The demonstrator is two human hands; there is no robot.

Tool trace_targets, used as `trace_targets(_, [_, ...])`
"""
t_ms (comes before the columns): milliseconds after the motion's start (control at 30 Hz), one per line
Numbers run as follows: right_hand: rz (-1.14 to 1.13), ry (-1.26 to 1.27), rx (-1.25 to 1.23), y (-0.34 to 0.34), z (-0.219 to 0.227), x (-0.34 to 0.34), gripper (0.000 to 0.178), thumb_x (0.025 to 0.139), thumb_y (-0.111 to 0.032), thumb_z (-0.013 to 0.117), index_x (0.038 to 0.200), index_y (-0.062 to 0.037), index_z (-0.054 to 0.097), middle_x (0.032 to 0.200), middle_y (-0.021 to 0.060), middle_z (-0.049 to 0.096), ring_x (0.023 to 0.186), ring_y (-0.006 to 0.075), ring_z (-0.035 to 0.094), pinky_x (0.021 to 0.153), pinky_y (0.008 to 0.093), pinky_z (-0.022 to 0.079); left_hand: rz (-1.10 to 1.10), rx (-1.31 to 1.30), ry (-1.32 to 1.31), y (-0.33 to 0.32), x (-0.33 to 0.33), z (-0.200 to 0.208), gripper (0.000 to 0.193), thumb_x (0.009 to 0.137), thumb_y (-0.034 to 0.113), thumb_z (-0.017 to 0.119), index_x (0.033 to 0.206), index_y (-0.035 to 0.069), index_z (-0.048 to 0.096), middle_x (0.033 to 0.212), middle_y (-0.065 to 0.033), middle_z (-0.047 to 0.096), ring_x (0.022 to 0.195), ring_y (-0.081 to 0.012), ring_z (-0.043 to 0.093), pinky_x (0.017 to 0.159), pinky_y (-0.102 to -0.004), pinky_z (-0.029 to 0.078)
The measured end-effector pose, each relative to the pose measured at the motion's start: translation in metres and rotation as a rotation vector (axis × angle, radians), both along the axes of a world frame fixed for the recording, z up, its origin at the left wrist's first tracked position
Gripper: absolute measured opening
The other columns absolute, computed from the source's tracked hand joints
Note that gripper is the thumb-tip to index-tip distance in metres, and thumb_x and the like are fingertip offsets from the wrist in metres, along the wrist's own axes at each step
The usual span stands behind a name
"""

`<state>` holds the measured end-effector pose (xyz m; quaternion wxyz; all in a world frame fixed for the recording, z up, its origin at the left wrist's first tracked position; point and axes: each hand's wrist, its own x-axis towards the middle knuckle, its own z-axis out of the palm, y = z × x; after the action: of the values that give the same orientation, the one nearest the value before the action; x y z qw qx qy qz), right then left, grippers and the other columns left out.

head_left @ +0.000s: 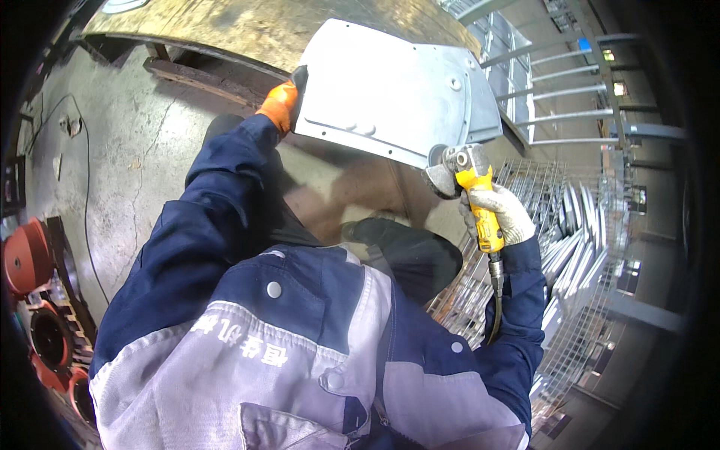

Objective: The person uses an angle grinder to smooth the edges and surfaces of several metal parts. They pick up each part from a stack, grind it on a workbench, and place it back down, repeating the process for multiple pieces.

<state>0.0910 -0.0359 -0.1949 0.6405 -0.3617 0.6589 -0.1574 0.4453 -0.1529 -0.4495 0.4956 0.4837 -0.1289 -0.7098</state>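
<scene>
My left hand (283, 103), in an orange glove with dark fingertips, grips the left edge of a pale grey sheet-metal panel (382, 86). The panel has small holes along its border and raised spots near its lower edge; its right end is bent. In a whitish knit glove, my right hand (504, 211) is closed around the body of a yellow angle grinder (484, 206). A hose (496, 315) runs from the grinder's lower end along my right forearm. The grinder's disc (441, 180) is at the panel's lower right edge; whether they touch I cannot tell.
Beneath the panel's far side is a worn wooden workbench top (225, 22). A wire cage (585, 315) with several metal pieces stands at right, below a metal rack (570, 94). Red round parts (28, 255) lie at far left, near a cable (88, 187) on the concrete floor.
</scene>
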Motion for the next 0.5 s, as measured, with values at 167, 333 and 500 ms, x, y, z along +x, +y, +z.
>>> trace_targets(167, [0.232,0.129,-0.068,-0.067,0.016,0.07,0.029,0.077,-0.028,0.07,0.087,-0.0018,0.062,0.068,0.0061,0.06,0.054,0.0135,0.058,0.049,0.0249,0.047,-0.048,-0.084,0.019,0.011,0.003,0.008,0.063,0.099,0.051,0.04,0.124,-0.004,0.054,0.119,-0.0102,0.06,0.103,-0.0179,0.055,0.091,-0.0323,0.043])
trace_targets(333, [0.3,0.058,-0.044,-0.148,-0.004,0.15,0.034,0.079,-0.029,0.071,0.095,-0.0009,0.061,0.073,0.0074,0.061,0.054,0.0144,0.058,0.048,0.0265,0.049,-0.07,0.114,0.125,0.017,0.024,0.018,0.053,0.092,0.058,0.042,0.103,0.01,0.062,0.088,-0.0039,0.065,0.073,-0.0185,0.058,0.068,-0.0306,0.048])
trace_targets(500, [0.29,0.07,0.028,-0.204,-0.032,0.206,0.039,0.08,-0.029,0.074,0.099,0.0013,0.059,0.075,0.0087,0.061,0.053,0.0146,0.058,0.044,0.0268,0.049,-0.113,0.302,0.216,0.012,0.04,0.006,0.057,0.085,0.066,0.042,0.111,0.017,0.056,0.093,0.0017,0.057,0.091,-0.0164,0.048,0.079,-0.0401,0.039])
